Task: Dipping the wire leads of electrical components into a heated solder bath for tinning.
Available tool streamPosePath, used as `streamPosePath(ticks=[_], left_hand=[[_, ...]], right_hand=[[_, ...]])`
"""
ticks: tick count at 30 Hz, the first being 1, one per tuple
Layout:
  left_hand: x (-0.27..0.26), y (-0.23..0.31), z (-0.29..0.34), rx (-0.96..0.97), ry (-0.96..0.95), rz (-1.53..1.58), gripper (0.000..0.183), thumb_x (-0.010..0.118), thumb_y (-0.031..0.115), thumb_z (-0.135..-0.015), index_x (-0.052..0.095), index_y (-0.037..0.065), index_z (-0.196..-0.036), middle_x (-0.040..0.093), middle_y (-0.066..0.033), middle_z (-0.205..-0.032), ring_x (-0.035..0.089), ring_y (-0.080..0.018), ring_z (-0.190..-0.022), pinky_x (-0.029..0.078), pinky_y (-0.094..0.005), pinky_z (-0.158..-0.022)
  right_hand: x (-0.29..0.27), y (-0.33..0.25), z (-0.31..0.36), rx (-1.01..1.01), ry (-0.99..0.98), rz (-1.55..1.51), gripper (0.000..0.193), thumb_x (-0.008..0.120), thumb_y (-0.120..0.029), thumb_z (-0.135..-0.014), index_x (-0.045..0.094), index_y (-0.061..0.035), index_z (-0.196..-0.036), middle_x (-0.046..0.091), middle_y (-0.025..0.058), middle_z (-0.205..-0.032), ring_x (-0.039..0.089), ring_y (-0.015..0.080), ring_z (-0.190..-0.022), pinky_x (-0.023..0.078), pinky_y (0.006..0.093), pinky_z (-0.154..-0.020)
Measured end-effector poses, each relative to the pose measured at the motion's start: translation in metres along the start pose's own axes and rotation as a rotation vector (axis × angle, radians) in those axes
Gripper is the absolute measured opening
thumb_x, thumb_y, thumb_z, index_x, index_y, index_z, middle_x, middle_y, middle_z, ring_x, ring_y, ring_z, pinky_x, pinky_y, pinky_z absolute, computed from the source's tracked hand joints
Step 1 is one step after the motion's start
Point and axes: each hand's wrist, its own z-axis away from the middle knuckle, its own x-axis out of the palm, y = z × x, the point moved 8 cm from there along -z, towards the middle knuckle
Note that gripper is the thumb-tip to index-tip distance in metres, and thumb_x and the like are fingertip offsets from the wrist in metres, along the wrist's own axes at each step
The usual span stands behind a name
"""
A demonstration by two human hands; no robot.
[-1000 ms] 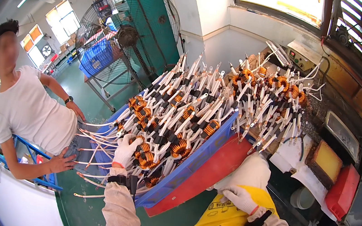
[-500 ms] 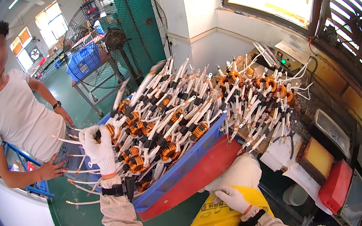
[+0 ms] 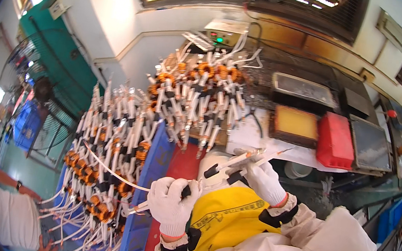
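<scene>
My left hand [image 3: 171, 204], in a white knit glove, is closed around a wire-wound coil mostly hidden in the fingers. A long white lead [image 3: 112, 171] sticks out of that fist to the left, and a bit of black sleeve shows at its thumb side. With fingers pinched, my right hand [image 3: 266, 179], also gloved, grips white-sleeved leads [image 3: 237, 158] with bare metal ends, above my lap. Whether these leads join the left hand's coil cannot be made out. Beside my left hand a blue crate [image 3: 141, 214] is packed with copper-coloured coils [image 3: 84, 172] and upright white leads.
More coils [image 3: 208, 70] are heaped on the bench. A control box [image 3: 226, 33], a tray with a yellow block [image 3: 297, 122], a red box [image 3: 336, 141], pliers [image 3: 257, 123] and a yellow cloth [image 3: 222, 212] are nearby. A person [image 3: 12, 212] stands left beyond the crate.
My left hand has come away from the crate with a coil, toward my lap. My right hand has risen from the yellow cloth and now grips leads. The view has swung right.
</scene>
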Motion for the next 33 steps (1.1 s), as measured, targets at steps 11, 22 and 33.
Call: streamPosePath(ticks=[11,22,33], left_hand=[[0.036,0.05,0.027,0.207,-0.082,0.069,0.021,0.075,0.007,-0.061,0.058,0.013,-0.072,0.048,-0.0026,-0.068,0.047,-0.0208,-0.057,0.036,-0.0339,-0.048],[0.048,0.043,0.019,-0.02,-0.048,0.328,0.021,0.069,-0.004,-0.062,0.058,0.008,-0.077,0.047,-0.0059,-0.076,0.047,-0.0198,-0.062,0.037,-0.0318,-0.053],[0.09,0.059,0.003,0.144,-0.296,0.31,0.019,0.076,0.009,-0.059,0.059,0.01,-0.067,0.051,-0.0042,-0.071,0.051,-0.0185,-0.057,0.041,-0.0321,-0.05]], right_hand=[[-0.055,-0.028,0.035,-0.108,0.357,0.187,0.037,0.042,-0.028,-0.095,0.06,0.0042,-0.099,0.065,0.0091,-0.077,0.062,0.0128,-0.064,0.05,0.0241,-0.061],[-0.103,0.02,0.051,0.143,0.798,-0.411,0.046,0.041,-0.036,-0.092,0.058,0.0045,-0.077,0.06,0.0163,-0.064,0.057,0.0248,-0.057,0.049,0.0352,-0.058],[-0.043,0.053,0.053,0.054,-0.15,0.62,0.069,0.073,-0.03,-0.074,0.041,-0.0004,-0.128,0.048,0.0124,-0.122,0.051,0.0237,-0.11,0.04,0.033,-0.096]])
